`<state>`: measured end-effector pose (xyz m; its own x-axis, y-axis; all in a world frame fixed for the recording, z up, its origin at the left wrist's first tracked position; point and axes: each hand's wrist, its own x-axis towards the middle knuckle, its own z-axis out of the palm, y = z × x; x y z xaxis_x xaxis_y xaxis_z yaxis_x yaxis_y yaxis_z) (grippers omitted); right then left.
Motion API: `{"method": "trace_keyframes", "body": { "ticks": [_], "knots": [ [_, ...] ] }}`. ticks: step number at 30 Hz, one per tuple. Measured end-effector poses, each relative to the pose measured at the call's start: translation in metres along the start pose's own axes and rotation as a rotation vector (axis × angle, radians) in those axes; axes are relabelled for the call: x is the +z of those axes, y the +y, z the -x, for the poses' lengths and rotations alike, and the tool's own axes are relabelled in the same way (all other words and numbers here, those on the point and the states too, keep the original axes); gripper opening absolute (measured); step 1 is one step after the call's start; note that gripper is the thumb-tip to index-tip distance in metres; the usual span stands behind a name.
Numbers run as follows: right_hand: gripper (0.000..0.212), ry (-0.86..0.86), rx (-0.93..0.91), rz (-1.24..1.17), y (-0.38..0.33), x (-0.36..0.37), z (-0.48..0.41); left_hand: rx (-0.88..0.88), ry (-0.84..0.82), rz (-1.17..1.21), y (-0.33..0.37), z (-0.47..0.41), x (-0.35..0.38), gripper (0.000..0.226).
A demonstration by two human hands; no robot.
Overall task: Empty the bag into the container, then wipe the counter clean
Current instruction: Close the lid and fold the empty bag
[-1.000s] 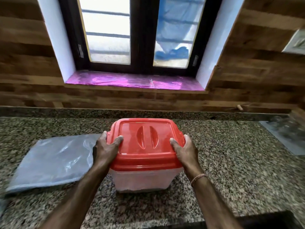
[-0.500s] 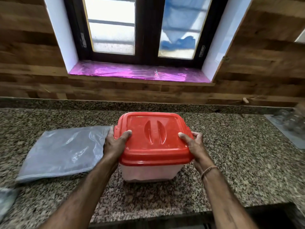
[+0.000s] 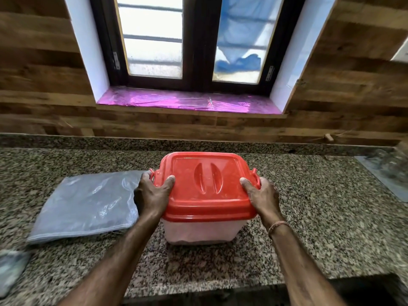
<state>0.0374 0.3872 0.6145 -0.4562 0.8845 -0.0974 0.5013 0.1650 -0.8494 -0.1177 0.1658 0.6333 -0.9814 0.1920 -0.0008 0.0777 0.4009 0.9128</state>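
Translucent plastic container (image 3: 199, 231) sits mid-counter on the speckled granite counter (image 3: 320, 217), red lid (image 3: 205, 184) on. Left hand (image 3: 150, 197) grips the lid's left edge, thumb on top, other fingers wrapped round the side and mostly hidden. Right hand (image 3: 262, 195) grips the right edge the same way, thumb on top, fingertips out of sight behind the rim near the small side latch. Both clamp the lid; fingers look pressed together, not spread. Thread bracelet (image 3: 278, 225) on the right wrist. Contents hard to make out through the cloudy wall; a darker band shows at the base. Flat clear plastic bag (image 3: 86, 204) lies just left of the container, its right edge hidden behind the left hand. Blurred grey cloth-like item (image 3: 11, 270) cut off at the bottom-left. Clear glassware (image 3: 390, 166) far right, blurred and cropped. Pink foil (image 3: 187, 102) lines the window sill.
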Motion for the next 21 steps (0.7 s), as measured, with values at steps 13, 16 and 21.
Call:
{"method": "trace_keyframes", "body": {
  "ticks": [13, 16, 21],
  "knots": [
    [0.044, -0.129, 0.031, -0.029, 0.002, -0.001, -0.013, -0.077, -0.022, 0.023, -0.002, -0.003, 0.007, 0.077],
    [0.051, -0.184, 0.068, -0.163, 0.011, -0.002, -0.025, -0.249, -0.115, 0.133, -0.011, -0.015, 0.011, 0.073],
    [0.049, -0.156, 0.056, -0.230, 0.003, 0.001, -0.066, -0.306, -0.105, 0.241, 0.005, -0.049, 0.035, 0.049]
  ]
}}
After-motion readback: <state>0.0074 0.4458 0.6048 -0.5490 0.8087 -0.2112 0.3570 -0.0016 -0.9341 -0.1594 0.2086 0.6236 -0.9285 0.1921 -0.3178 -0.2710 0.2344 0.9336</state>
